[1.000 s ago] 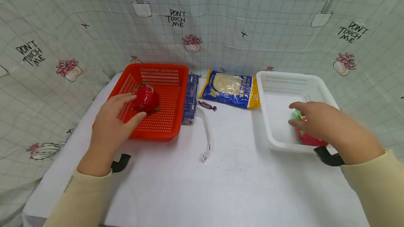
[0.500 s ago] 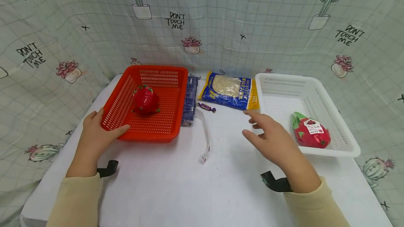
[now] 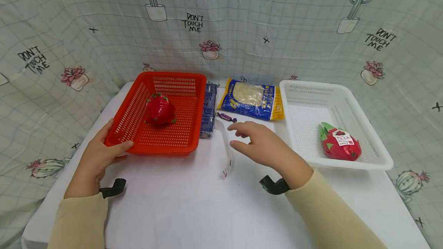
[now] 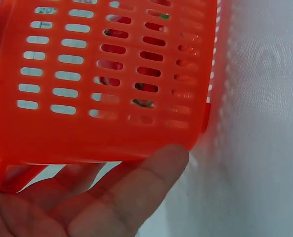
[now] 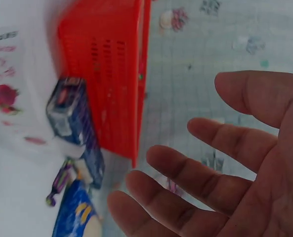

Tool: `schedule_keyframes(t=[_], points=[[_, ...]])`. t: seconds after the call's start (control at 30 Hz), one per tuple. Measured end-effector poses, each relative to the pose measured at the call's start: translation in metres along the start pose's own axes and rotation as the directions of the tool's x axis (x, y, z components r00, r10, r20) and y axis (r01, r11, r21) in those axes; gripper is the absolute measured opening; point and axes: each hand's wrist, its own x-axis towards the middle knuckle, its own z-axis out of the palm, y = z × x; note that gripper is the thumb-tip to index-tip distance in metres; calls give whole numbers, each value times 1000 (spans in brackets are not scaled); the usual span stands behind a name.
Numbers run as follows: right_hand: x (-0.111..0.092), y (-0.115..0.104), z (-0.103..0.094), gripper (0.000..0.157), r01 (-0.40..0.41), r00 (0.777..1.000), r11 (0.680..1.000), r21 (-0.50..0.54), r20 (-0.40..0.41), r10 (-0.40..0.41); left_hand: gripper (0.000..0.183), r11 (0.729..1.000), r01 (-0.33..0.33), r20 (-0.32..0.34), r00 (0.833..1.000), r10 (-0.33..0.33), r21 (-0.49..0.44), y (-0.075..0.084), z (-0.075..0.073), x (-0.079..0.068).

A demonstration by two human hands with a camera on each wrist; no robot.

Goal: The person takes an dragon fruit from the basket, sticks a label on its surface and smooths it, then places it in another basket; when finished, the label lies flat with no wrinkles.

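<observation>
My left hand (image 3: 95, 156) holds the near left corner of the red basket (image 3: 162, 150), thumb at the front wall and fingers along the left side. In the left wrist view the fingers (image 4: 136, 192) lie against that corner's slotted wall. Inside the basket sits a red dragon fruit (image 3: 160, 109) with green tips. Over the middle of the table my right hand (image 3: 266, 145) reaches left, fingers spread and holding nothing. A white strip (image 3: 227, 153) with a printed end lies just left of it. The right wrist view shows the basket's far side beyond the fingers (image 5: 195, 173).
Beside the red basket lies a dark blue box (image 3: 208, 112). A wrapped candy (image 3: 226, 117) and a blue-and-yellow food packet (image 3: 250, 99) lie to its right. The white basket (image 3: 373, 133) at the right holds a labelled dragon fruit (image 3: 340, 145). Patterned cloth (image 3: 242, 22) hangs behind the table.
My right hand has left the white basket and swung left to mid-table. My left hand has moved back from the dragon fruit to the red basket's near corner.
</observation>
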Motion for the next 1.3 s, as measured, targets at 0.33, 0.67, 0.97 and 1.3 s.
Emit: schedule_keyframes(t=[0.33,0.67,0.97,1.3], points=[[81,-77,-2,54,149,967,971,-189,234,-103,110,999,10,-15,1000,-10,42,-1,-1,0],[139,-147,29,65,157,945,957,-243,320,-74,111,999,30,-18,999,-30,43,0,1,-4],[179,-170,48,66,99,928,944,-316,373,27,106,1000,-10,-12,1000,10,16,0,2,0],[204,-161,73,73,5,913,960,-281,393,110,109,998,33,-25,999,-32,54,-2,1,-2]])
